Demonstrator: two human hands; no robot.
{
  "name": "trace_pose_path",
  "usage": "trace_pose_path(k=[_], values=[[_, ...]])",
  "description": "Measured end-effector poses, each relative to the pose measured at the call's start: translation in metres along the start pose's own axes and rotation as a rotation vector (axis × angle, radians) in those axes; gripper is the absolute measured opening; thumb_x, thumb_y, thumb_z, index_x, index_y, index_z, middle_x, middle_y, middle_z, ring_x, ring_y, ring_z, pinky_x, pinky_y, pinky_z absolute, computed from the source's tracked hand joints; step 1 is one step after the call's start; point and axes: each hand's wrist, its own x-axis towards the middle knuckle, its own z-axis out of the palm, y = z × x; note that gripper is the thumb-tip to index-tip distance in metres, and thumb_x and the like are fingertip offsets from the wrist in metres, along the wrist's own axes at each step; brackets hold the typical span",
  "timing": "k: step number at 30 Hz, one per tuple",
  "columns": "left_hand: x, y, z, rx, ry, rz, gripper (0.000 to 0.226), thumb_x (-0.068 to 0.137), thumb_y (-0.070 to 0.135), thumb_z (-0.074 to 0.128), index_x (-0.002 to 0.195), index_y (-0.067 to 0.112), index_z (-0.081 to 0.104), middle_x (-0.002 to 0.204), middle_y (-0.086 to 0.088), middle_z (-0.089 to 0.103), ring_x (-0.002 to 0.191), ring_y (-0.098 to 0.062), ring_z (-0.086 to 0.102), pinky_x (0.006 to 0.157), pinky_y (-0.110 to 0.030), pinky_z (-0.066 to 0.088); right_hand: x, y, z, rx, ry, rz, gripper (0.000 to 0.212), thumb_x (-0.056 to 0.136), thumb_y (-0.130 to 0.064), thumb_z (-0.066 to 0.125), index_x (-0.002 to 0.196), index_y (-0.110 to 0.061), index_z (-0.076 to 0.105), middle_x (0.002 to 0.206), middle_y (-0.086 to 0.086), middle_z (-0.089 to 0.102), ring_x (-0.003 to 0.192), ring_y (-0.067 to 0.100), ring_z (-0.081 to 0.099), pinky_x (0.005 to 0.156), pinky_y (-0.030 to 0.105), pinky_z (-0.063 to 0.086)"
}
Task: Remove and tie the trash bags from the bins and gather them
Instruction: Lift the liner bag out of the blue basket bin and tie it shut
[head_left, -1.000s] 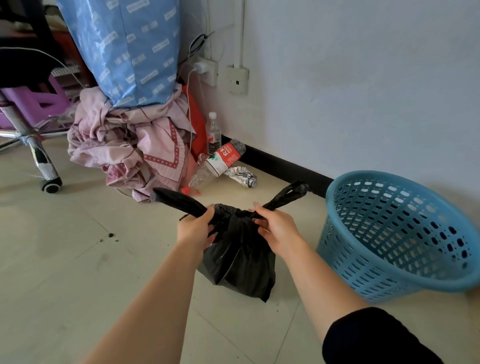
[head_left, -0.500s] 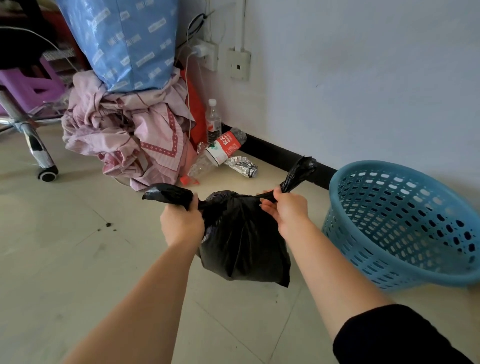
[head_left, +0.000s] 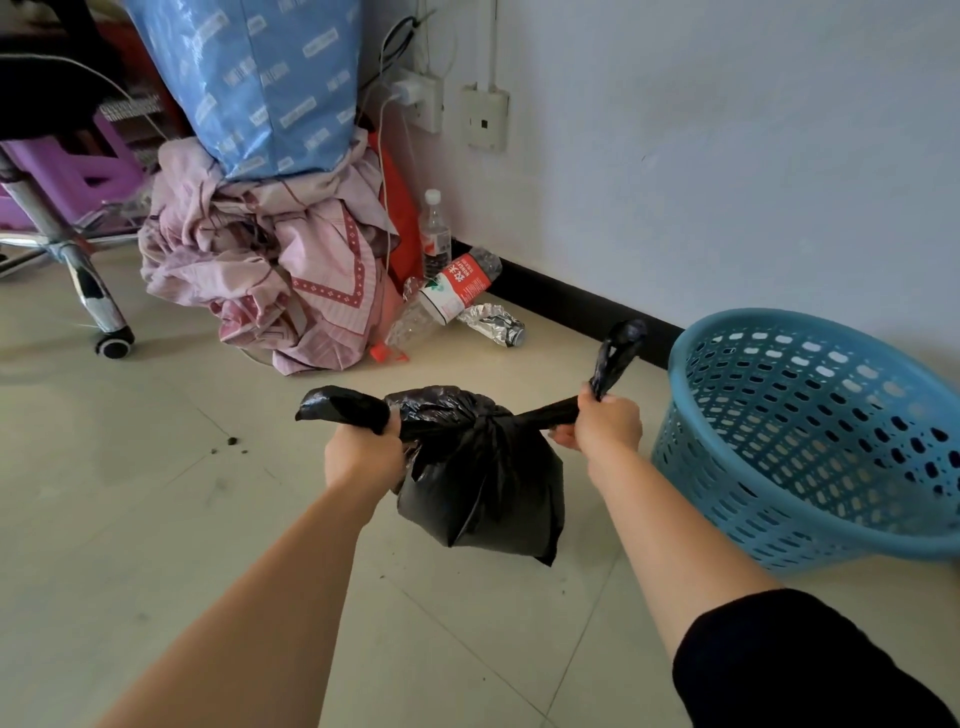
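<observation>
One black bag (head_left: 483, 483) over pale tiles (head_left: 156, 519), blue bin (head_left: 779, 467) near wall (head_left: 727, 156)

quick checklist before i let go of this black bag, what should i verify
1. Left hand grips one tail of the black plastic trash bag: ok
2. Right hand grips the other tail: ok
3. Neck cinched where the tails cross: ok
4. Knot locked with a second tie: cannot tell
5. Blue perforated plastic bin has no liner left: ok

A lived-in home room. Crumpled bedding (head_left: 270, 270) heaps by a swivel chair (head_left: 67, 208). Empty bottles (head_left: 457, 286) litter the tiled floor (head_left: 130, 519).
</observation>
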Motion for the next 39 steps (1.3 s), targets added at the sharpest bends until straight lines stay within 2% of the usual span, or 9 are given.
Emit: trace_pose_path(k=[2,8,11,15,20,26,30,34,39], values=[[0.001,0.002,-0.003,-0.048,-0.105,0.020,0.033,0.094,0.047,0.047,0.089,0.017,0.059,0.092,-0.006,0.067,0.089,-0.026,0.064,0.089,-0.045,0.054,-0.003,-0.002,0.002,-0.145,-0.043,-0.097,0.031,0.101,-0.035,0.043,0.093,-0.008,0.057,0.092,0.015,0.070,0.068,0.029,0.071,0.070,0.045,0.061],[-0.007,0.028,-0.003,-0.211,-0.295,0.100,0.031,0.091,0.048,0.053,0.089,0.019,0.064,0.102,-0.002,0.071,0.100,-0.019,0.065,0.100,-0.041,0.046,-0.020,-0.029,0.008,-0.074,-0.279,-0.190,0.030,0.101,-0.029,0.046,0.099,-0.002,0.059,0.096,0.021,0.070,0.067,0.030,0.073,0.063,0.037,0.062],[-0.019,0.041,-0.001,-0.181,-0.361,0.210,0.025,0.087,0.046,0.061,0.092,0.022,0.066,0.100,0.002,0.071,0.097,-0.015,0.066,0.094,-0.033,0.050,-0.028,-0.037,0.016,-0.123,-0.355,-0.262,0.038,0.101,-0.031,0.047,0.100,0.005,0.059,0.092,0.021,0.071,0.065,0.031,0.073,0.065,0.038,0.062],[-0.028,0.042,-0.001,-0.040,-0.469,0.322,0.019,0.083,0.003,0.069,0.097,0.015,0.072,0.087,0.003,0.072,0.074,-0.005,0.067,0.067,-0.009,0.051,-0.030,-0.038,0.016,-0.209,-0.398,-0.326,0.038,0.099,-0.031,0.049,0.097,0.005,0.062,0.090,0.022,0.071,0.066,0.033,0.072,0.067,0.041,0.062],[-0.028,0.031,0.004,0.057,-0.439,0.300,0.022,0.083,-0.006,0.065,0.084,0.016,0.068,0.084,-0.010,0.074,0.074,-0.018,0.068,0.075,-0.028,0.052,-0.038,-0.033,0.011,-0.535,-0.358,-0.476,0.050,0.096,-0.031,0.052,0.054,-0.008,0.037,0.052,0.008,0.041,0.048,0.020,0.042,0.051,0.028,0.034],[-0.025,0.030,0.016,-0.022,-0.468,0.253,0.021,0.080,0.001,0.072,0.088,0.011,0.055,0.087,-0.008,0.075,0.088,-0.027,0.071,0.088,-0.043,0.054,-0.042,-0.042,0.005,-0.211,-0.498,-0.313,0.012,0.061,-0.016,0.054,0.064,-0.008,0.046,0.070,0.015,0.040,0.061,0.024,0.037,0.046,0.026,0.029],[-0.028,0.032,0.020,-0.046,-0.473,0.256,0.020,0.076,0.004,0.077,0.087,0.006,0.060,0.082,-0.010,0.075,0.086,-0.027,0.071,0.086,-0.039,0.055,-0.041,-0.046,0.000,-0.205,-0.613,-0.332,0.021,0.079,-0.015,0.067,0.063,-0.004,0.059,0.061,0.007,0.055,0.049,0.011,0.052,0.039,0.014,0.036],[-0.030,0.033,0.022,-0.031,-0.493,0.242,0.029,0.071,0.007,0.082,0.091,0.005,0.060,0.082,-0.008,0.075,0.082,-0.021,0.071,0.082,-0.033,0.053,-0.039,-0.043,0.009,-0.292,-0.434,-0.511,0.027,0.076,-0.038,0.076,0.089,-0.014,0.074,0.083,0.003,0.074,0.079,0.016,0.070,0.075,0.033,0.055],[-0.031,0.035,0.024,-0.019,-0.570,0.250,0.054,0.067,0.003,0.083,0.114,0.011,0.057,0.088,-0.004,0.074,0.081,-0.016,0.071,0.077,-0.027,0.054,-0.039,-0.055,0.003,-0.291,-0.352,-0.641,0.031,0.084,-0.033,0.071,0.083,-0.002,0.070,0.071,0.006,0.066,0.069,0.019,0.064,0.067,0.034,0.051]])
